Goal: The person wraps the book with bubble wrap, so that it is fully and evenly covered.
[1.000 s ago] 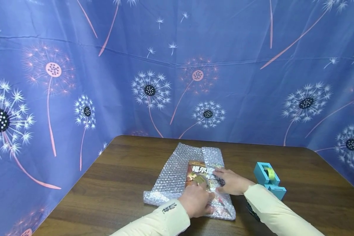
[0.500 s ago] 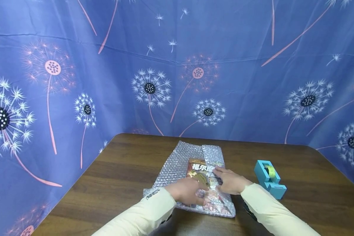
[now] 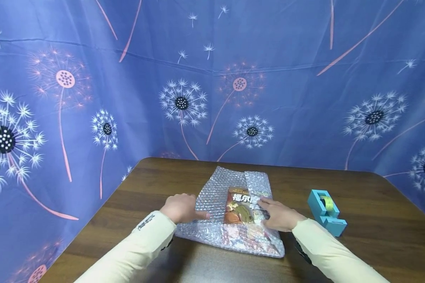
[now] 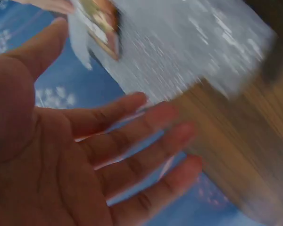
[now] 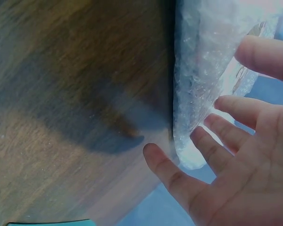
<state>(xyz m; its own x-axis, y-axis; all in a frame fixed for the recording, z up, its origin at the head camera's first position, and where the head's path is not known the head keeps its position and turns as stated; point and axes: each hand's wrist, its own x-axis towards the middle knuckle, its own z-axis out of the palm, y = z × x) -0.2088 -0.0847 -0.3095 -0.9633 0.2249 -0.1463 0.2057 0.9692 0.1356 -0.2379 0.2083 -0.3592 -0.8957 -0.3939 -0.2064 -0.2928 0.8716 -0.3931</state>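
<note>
One wide-spread right grip (image 3: 279, 216) rests on clear bubble wrap (image 3: 217, 210) partly covering a brown illustrated book (image 3: 238, 214); wrapping seems underway, the side beside the wide-spread left grip (image 3: 180, 208) likely needing folding next.

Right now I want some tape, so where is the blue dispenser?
In the head view, the blue tape dispenser stands on the right part of the wooden table, right of the bubble wrap and beside the right sleeve.

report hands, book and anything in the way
Left hand open at left edge of wrap. Right hand on wrap over book. Book bare at upper left. Tape dispenser right, clear of wrap.
</note>
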